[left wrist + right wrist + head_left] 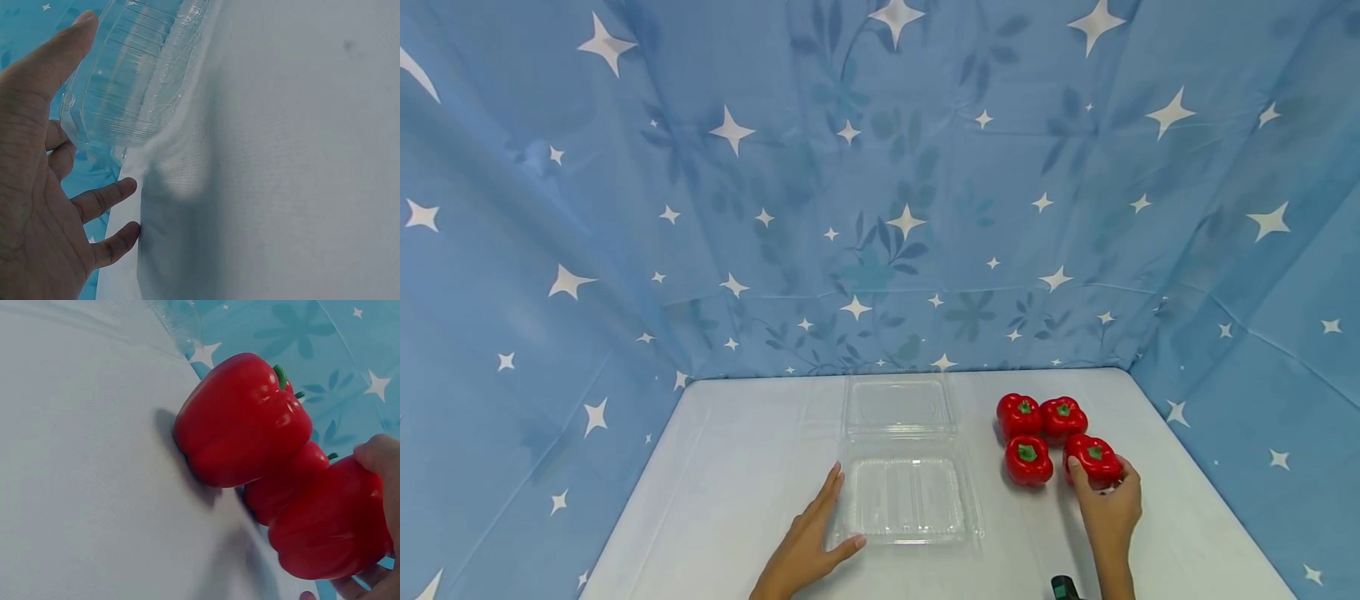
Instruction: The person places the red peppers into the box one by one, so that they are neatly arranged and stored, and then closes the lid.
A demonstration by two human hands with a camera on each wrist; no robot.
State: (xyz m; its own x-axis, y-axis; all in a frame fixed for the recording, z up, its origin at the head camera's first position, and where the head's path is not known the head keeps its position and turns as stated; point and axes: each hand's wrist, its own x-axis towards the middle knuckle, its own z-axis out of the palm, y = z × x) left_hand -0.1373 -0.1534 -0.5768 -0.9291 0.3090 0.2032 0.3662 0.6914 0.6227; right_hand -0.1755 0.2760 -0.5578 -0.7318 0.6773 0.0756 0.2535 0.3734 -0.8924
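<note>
Near the table's right side, my right hand (1108, 500) grips a red bell pepper (1094, 461) between thumb and fingers. In the right wrist view that gripped pepper (331, 525) is at the lower right, with the thumb over its upper edge. Three more red bell peppers stand beside it, the closest one (1028, 460) just to its left. A clear plastic clamshell box (906, 498) lies with its lid (898, 406) folded back. My left hand (808, 533) is at the box's left edge, fingers extended and thumb spread; in the left wrist view it overlaps the box (134, 69).
The white table (737, 450) bears the box in the middle and the peppers on the right. A blue curtain with white stars (880, 208) hangs behind and along both sides. At the front edge, a small dark object (1063, 587) shows near the right forearm.
</note>
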